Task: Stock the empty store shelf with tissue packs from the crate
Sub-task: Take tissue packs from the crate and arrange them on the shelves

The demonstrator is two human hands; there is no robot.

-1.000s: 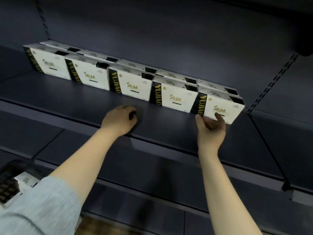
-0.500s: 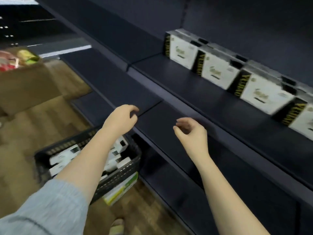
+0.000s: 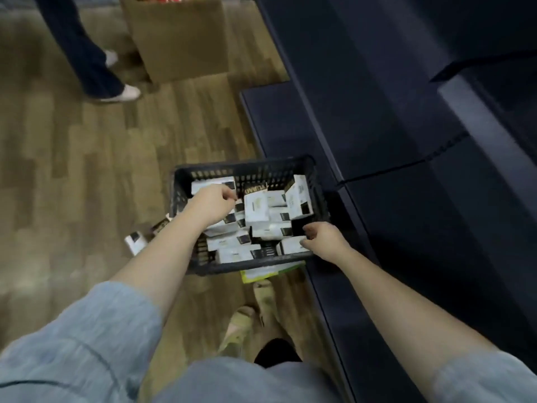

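A black plastic crate stands on the wooden floor beside the dark shelf unit. It holds several white tissue packs with black ends, lying jumbled. My left hand hovers over the packs at the crate's far left, fingers loosely curled, holding nothing. At the crate's near right corner, the curled fingertips of my right hand sit at the edge of one pack; no pack is lifted. The stocked shelf row is out of view.
A loose pack lies on the floor left of the crate. Something green and white sticks out from under it. A cardboard box and another person's legs stand further off. My feet are just behind the crate.
My view has swung from the stocked shelf down to the floor. Both hands left the shelf and dropped into the crate, the right one having let go of the last placed pack.
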